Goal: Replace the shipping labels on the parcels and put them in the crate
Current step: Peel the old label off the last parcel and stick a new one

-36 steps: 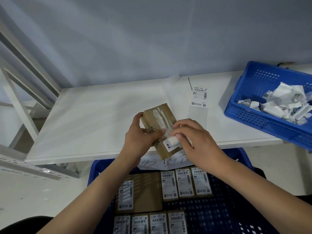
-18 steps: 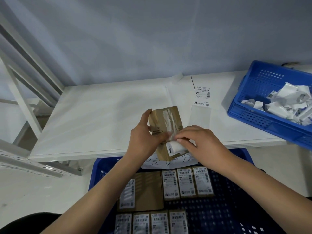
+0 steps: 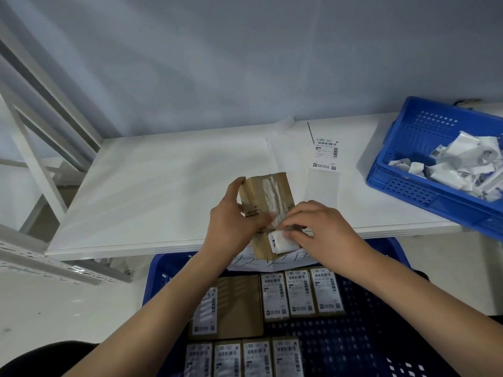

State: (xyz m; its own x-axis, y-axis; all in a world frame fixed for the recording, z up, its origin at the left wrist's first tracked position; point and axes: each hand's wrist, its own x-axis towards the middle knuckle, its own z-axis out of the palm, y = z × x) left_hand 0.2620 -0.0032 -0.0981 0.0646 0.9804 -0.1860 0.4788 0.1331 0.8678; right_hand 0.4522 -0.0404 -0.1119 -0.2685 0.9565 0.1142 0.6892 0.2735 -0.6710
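A brown cardboard parcel is held tilted over the front edge of the white table. White paper residue streaks its top face. My left hand grips the parcel from its left side, thumb across the face. My right hand pinches the old white label, curled into a roll, at the parcel's lower right. A fresh printed label lies flat on the table behind. Below the table a blue crate holds several labelled parcels.
A second blue crate at the table's right end holds several crumpled old labels. A blank backing strip lies under the fresh label. White shelf struts rise at the left. A handwritten paper sign hangs on the lower crate's rim.
The old label has rolled a little further down the parcel under my right hand. The parcel and both hands have hardly shifted; only the camera view moved slightly.
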